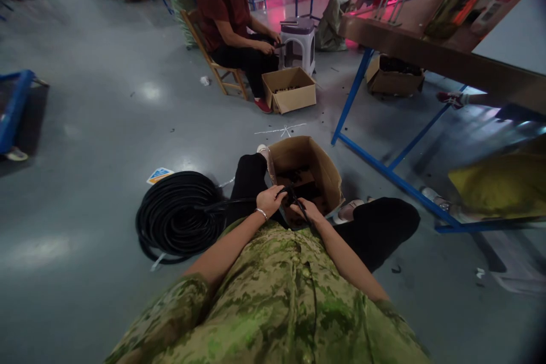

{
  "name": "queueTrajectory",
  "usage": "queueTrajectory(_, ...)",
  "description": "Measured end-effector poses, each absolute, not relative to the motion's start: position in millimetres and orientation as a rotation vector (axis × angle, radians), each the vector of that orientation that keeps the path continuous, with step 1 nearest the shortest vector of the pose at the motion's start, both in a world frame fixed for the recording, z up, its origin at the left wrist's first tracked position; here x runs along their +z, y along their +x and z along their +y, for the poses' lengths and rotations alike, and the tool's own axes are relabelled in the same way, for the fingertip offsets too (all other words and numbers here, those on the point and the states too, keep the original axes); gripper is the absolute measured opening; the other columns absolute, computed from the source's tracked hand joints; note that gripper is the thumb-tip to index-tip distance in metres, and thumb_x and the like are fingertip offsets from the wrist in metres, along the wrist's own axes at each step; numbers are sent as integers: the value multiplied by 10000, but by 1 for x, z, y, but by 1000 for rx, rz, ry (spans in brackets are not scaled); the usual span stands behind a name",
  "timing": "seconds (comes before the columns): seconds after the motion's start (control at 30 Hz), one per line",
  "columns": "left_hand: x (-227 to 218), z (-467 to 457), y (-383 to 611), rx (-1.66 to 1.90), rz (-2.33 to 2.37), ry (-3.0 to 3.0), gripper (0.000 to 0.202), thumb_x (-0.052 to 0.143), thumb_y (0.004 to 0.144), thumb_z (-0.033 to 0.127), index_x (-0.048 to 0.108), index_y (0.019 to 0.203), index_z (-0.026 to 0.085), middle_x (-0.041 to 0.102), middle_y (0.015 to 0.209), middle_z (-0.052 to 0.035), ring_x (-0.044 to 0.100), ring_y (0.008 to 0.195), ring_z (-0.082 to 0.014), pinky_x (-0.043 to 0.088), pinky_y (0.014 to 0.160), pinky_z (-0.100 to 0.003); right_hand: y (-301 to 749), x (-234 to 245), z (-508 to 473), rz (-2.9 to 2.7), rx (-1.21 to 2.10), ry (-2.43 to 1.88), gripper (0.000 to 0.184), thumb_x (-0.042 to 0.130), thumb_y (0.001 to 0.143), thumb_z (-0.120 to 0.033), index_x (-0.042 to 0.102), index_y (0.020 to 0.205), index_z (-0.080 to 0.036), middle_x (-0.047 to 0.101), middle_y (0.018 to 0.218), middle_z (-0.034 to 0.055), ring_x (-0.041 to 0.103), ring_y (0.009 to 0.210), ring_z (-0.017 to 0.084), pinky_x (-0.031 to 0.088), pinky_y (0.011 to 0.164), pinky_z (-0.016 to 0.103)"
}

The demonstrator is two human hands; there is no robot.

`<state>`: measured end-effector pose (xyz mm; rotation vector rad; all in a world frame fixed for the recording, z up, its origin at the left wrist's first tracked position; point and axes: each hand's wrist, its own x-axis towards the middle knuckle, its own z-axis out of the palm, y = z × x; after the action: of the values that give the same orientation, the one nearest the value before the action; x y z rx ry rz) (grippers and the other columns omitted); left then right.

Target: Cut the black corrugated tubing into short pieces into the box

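Observation:
My left hand [270, 201], with a bracelet at the wrist, is closed on a black hose [241, 201]. That hose runs left over my thigh to a big black coil [179, 216] lying on the floor. Close beside it, my right hand [311, 211] is closed on a slim dark tool [302, 207], whose exact kind I cannot make out. Tool and hose end meet between the two hands. Right under them, between my feet, stands an open cardboard box [330, 173] with dark pieces inside.
A blue-legged table [426, 54] stands at the right, with a yellow sack [503, 185] below it. Ahead, a seated person [222, 17] works by another cardboard box [298, 99] and a plastic stool [305, 48]. A blue frame [15, 108] is at far left.

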<state>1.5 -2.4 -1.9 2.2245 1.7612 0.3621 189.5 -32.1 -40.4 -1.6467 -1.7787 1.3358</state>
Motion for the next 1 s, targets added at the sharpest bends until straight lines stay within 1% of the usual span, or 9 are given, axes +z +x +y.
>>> queueTrajectory(0.17, -6, -4, 2, 393, 1706, 2264, 319, 458, 916, 417, 665, 1107, 267, 695, 1048, -11, 655, 842, -154, 455, 666, -230, 189, -44, -31, -1771, 1335, -1669, 383, 574, 823, -508, 636, 1041, -200, 688, 952, 38, 616, 894, 198, 452, 762, 266)
queueTrajectory(0.33, -7, -4, 3, 455, 1694, 2274, 305, 461, 914, 396, 674, 1079, 253, 699, 1016, -15, 654, 822, -151, 446, 651, -228, 188, -43, -31, -1764, 1323, -1635, 392, 589, 811, -502, 634, 1044, -191, 680, 969, 64, 613, 896, 222, 453, 772, 305)
queueTrajectory(0.53, -3, -6, 4, 453, 1675, 2283, 286, 469, 912, 396, 680, 1050, 260, 701, 949, -8, 648, 798, -150, 432, 636, -230, 188, -45, -30, -1791, 1332, -1638, 394, 580, 819, -504, 634, 1049, -189, 678, 1000, 72, 614, 927, 229, 448, 798, 310)
queueTrajectory(0.77, -5, -6, 4, 440, 1683, 2283, 301, 454, 921, 392, 671, 1082, 259, 697, 980, -17, 645, 811, -144, 427, 643, -222, 188, -50, -30, -1795, 1342, -1645, 401, 593, 811, -506, 635, 1057, -192, 679, 975, 60, 612, 902, 221, 454, 782, 306)
queueTrajectory(1.0, -8, -6, 4, 421, 1674, 2290, 309, 466, 916, 398, 659, 1117, 264, 695, 1009, -14, 643, 820, -140, 437, 667, -220, 188, -52, -30, -1755, 1382, -1614, 403, 582, 814, -521, 636, 1062, -207, 678, 980, 53, 609, 928, 225, 458, 789, 306)
